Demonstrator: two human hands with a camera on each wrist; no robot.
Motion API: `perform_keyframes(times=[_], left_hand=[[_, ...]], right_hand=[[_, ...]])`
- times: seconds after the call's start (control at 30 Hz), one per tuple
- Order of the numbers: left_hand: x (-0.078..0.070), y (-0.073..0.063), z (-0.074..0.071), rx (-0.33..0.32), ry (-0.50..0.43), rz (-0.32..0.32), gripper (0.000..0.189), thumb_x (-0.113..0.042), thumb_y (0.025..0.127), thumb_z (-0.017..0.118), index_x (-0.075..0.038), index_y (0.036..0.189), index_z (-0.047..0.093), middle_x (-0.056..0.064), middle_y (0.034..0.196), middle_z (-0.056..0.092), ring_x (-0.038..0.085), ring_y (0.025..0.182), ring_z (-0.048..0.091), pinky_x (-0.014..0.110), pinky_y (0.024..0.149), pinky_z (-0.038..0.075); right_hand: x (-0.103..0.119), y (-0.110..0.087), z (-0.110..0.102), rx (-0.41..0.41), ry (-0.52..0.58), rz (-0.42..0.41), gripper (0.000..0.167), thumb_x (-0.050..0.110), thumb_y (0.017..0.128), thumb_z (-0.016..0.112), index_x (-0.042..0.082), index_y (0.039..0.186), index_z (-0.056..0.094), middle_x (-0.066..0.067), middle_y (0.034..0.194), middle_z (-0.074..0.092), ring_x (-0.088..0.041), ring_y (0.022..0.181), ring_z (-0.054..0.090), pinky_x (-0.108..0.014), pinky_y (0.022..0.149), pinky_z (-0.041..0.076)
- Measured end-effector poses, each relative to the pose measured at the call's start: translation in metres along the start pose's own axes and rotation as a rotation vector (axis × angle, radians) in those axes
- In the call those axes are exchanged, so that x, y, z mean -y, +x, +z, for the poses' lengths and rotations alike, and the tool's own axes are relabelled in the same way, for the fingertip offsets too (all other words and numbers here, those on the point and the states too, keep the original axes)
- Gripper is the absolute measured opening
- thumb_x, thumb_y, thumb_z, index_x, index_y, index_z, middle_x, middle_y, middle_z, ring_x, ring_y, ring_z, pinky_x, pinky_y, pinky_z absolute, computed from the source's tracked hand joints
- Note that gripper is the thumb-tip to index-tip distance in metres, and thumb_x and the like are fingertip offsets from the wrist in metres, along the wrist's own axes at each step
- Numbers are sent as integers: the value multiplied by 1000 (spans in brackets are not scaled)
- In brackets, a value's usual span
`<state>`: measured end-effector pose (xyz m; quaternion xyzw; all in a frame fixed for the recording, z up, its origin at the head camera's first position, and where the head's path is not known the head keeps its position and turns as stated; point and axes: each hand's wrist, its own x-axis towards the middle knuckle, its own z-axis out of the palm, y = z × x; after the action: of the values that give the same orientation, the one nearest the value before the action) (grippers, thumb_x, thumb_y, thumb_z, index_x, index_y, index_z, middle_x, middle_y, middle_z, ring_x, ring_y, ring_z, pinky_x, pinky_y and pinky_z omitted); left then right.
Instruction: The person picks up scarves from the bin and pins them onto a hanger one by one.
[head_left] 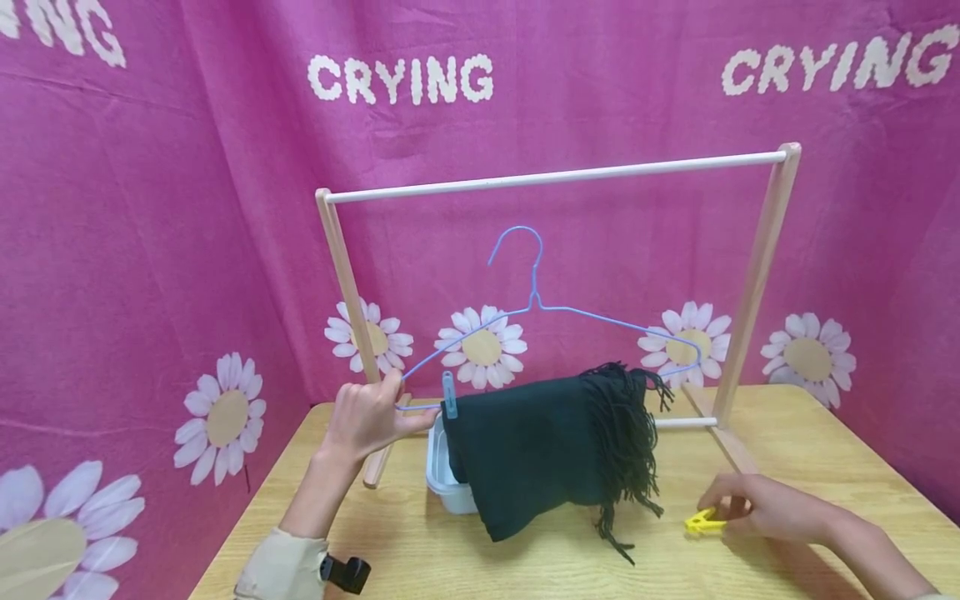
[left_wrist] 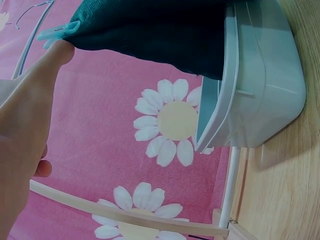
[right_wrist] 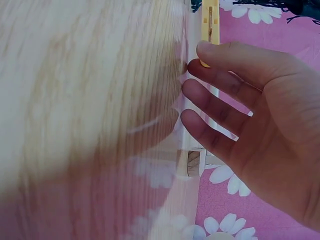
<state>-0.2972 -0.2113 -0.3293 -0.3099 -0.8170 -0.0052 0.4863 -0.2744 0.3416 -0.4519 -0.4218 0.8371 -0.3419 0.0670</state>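
My left hand grips the left corner of a blue wire clothes hanger, whose hook points up. Over its bottom bar hangs a folded dark scarf with a fringe at the right end. A light blue clothespin clips the scarf's left end to the bar. In the left wrist view my thumb lies right at that clothespin. Low over the table at the right, my right hand pinches a yellow clothespin between thumb and fingertips; the right wrist view shows the other fingers loosely bent below it.
A white plastic tub stands on the wooden table, partly hidden by the scarf. Behind it rises a rack with wooden posts and a white top rail. Pink cloth with daisies hangs around the table.
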Motion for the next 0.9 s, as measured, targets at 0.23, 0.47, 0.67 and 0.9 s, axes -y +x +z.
perform_keyframes(times=[0.23, 0.47, 0.67, 0.9], left_hand=[[0, 0, 0, -12, -1, 15, 57, -48, 61, 89, -9, 67, 47, -2, 46, 40, 3, 38, 23, 11, 43, 16], [-1, 0, -2, -2, 10, 9, 58, -48, 61, 89, -10, 68, 47, -2, 46, 38, 3, 38, 22, 12, 43, 15], [-1, 2, -2, 2, 9, 9, 57, -47, 60, 91, -9, 68, 49, -2, 47, 41, 2, 39, 22, 11, 43, 15], [-2, 1, 0, 7, -4, 15, 56, -46, 61, 91, -9, 68, 50, -3, 46, 40, -1, 42, 17, 10, 43, 14]], right_hand=[[1, -1, 1, 0, 1, 56, 23, 6, 92, 67, 7, 115, 67, 4, 99, 66, 3, 85, 58, -23, 66, 51], [18, 4, -7, -188, -115, 26, 25, 7, 92, 67, 8, 117, 66, 11, 86, 60, 3, 71, 52, -21, 56, 44], [50, 16, -16, -469, -267, -67, 40, -4, 81, 73, 17, 114, 67, 18, 80, 51, 3, 67, 50, -18, 57, 42], [87, 25, -31, -641, -288, -178, 55, -16, 72, 72, 11, 119, 68, 15, 84, 47, 1, 74, 48, -19, 62, 39]])
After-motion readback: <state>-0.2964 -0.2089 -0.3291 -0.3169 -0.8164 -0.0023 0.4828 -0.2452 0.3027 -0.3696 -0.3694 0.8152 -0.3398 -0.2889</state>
